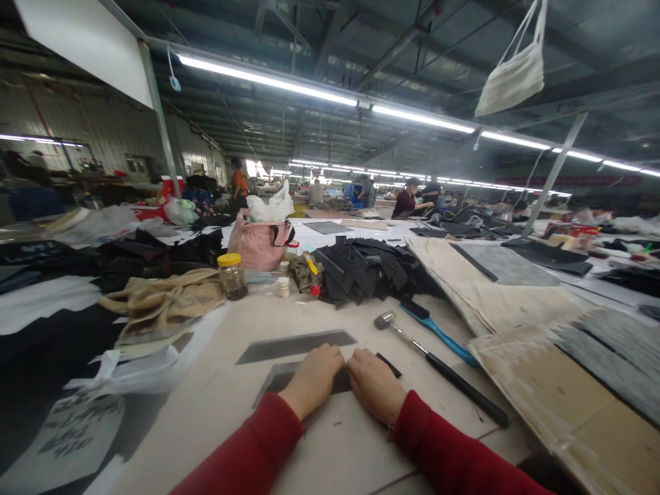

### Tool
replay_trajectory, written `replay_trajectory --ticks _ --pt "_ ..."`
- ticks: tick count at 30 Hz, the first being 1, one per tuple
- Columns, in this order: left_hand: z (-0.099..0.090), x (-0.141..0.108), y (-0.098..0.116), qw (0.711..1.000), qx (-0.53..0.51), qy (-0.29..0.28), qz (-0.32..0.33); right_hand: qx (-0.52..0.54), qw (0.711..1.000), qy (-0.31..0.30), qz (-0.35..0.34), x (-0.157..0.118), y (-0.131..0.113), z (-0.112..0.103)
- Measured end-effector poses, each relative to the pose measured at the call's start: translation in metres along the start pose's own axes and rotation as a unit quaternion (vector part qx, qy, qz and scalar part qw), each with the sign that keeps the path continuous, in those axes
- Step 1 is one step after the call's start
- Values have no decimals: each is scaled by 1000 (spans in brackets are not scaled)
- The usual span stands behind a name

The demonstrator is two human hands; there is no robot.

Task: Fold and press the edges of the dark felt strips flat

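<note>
My left hand [314, 379] and my right hand [375, 385] lie close together on the pale work board, fingers curled down. Both press on a dark grey fabric piece [282, 378] whose left part shows beyond my left hand. A short black strip end [389, 364] sticks out past my right hand. The fingertips and the middle of the piece are hidden. Just beyond lies a second flat dark grey piece [296, 346]. To the right rest a hammer [433, 361] with a black handle and a blue-handled brush [438, 331].
Farther back are a pile of black fabric pieces [368, 267], a yellow-lidded jar [232, 276], a pink bag [260, 240] and a tan cloth [165, 302]. Boards with grey pieces [608, 364] stand at the right. A tagged white bundle [77, 426] sits at the left. Other people work far off.
</note>
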State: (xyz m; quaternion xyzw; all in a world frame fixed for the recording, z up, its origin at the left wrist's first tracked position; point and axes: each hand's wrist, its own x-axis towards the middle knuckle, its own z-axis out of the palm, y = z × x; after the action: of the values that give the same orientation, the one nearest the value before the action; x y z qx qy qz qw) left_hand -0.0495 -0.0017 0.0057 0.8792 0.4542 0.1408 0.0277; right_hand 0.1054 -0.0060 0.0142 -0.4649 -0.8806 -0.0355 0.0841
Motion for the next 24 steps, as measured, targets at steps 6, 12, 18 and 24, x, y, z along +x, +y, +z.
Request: replay_trajectory --ticks 6,12,18,24 --pt "-2 -6 -9 999 -45 6 -6 -6 999 28 26 1 -7 2" --pt "-4 -12 -27 988 -140 19 -69 45 998 27 23 1 -4 2" --pt "-4 -14 -26 989 -123 26 -77 135 991 12 -15 7 -6 5" --pt "-8 -17 -17 998 -31 -4 -59 79 996 1 -43 8 -12 5"
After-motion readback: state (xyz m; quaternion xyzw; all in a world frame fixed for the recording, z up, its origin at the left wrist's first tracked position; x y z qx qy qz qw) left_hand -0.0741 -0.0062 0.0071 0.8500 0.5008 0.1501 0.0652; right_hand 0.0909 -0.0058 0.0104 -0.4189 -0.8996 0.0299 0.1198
